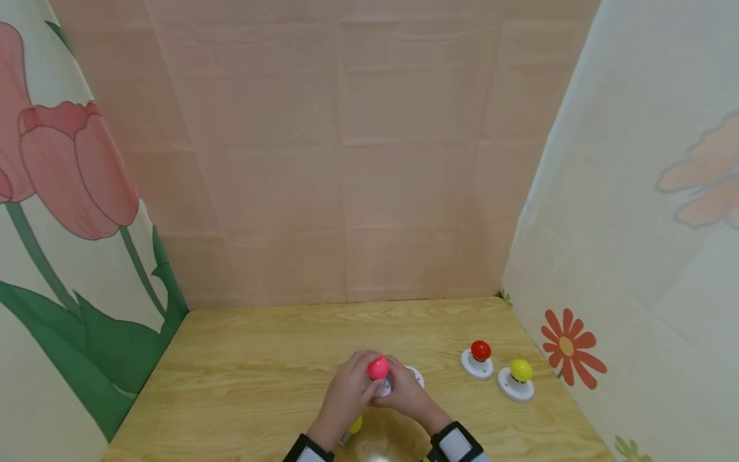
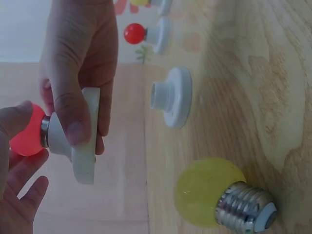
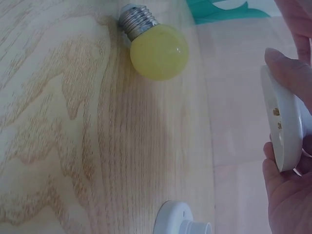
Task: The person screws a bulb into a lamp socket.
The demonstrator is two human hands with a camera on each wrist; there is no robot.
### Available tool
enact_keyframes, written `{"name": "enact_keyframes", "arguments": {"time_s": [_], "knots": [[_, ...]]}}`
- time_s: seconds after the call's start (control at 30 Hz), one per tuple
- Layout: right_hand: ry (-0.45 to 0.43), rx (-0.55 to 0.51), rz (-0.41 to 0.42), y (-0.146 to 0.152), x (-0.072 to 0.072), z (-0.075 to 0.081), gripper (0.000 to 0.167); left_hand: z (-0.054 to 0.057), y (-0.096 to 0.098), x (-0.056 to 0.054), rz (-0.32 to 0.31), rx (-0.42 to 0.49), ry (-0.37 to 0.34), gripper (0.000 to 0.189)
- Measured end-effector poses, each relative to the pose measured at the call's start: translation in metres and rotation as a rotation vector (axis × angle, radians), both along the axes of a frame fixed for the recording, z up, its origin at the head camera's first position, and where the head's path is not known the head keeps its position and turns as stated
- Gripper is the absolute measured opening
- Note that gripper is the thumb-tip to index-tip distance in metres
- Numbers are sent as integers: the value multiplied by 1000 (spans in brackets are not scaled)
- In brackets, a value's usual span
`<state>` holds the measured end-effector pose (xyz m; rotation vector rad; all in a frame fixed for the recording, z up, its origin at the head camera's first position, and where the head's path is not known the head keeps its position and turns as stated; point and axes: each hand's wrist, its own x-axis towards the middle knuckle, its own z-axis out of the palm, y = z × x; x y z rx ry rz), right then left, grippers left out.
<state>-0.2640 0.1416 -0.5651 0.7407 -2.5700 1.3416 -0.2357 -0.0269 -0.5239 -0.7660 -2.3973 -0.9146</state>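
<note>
Left wrist view shows us the pink-red bulb [image 2: 30,134] held above the wooden tabletop [image 1: 260,359], its metal collar visible at the mouth of a white socket [image 2: 84,158]; how deep it sits, we cannot tell. Our left hand [image 1: 346,387] pinches the bulb between thumb and fingers, while our right hand [image 1: 408,391] grips the socket's disc. A loose yellow bulb [image 2: 207,192] lies nearby, mostly hidden behind the left wrist from above. A spare socket [image 2: 179,97], mouth open, is partly covered by the right hand in the head view. Near the table's right edge, a red bulb [image 1: 480,350] stands in its base [image 1: 473,367] and a second yellow bulb [image 1: 522,369] fills another base [image 1: 514,389]. Leftward, we see bare wood reaching the pink backdrop [image 1: 340,160].
</note>
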Motion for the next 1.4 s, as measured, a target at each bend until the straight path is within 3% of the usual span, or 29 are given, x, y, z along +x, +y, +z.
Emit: {"name": "enact_keyframes", "arguments": {"time_s": [0.27, 0.43, 0.6, 0.8, 0.97, 1.03, 1.23, 1.4], "knots": [[-23, 1, 2, 0, 2, -1, 69, -8, -1, 1, 14, -17, 37, 44], [-16, -7, 3, 0, 2, -1, 71, -7, 0, 1, 31, -27, -1, 52], [-14, -12, 9, 0, 3, -2, 70, -2, 0, 2, 96, -61, -55, 64], [-13, -17, 18, 0, 4, -2, 63, 5, 3, 1, 189, -37, 18, 67], [44, -11, 23, -1, 4, 0, 59, 3, 8, -2, 272, -113, 91, 66], [24, -10, 26, -2, 5, 1, 60, 3, 9, -2, 290, -132, 97, 64], [-119, -29, 40, -2, 5, 7, 65, 6, 9, -2, 296, -118, 57, 60], [-138, -10, 40, -2, 5, 9, 67, 11, 8, -2, 275, -71, -38, 55]]}}
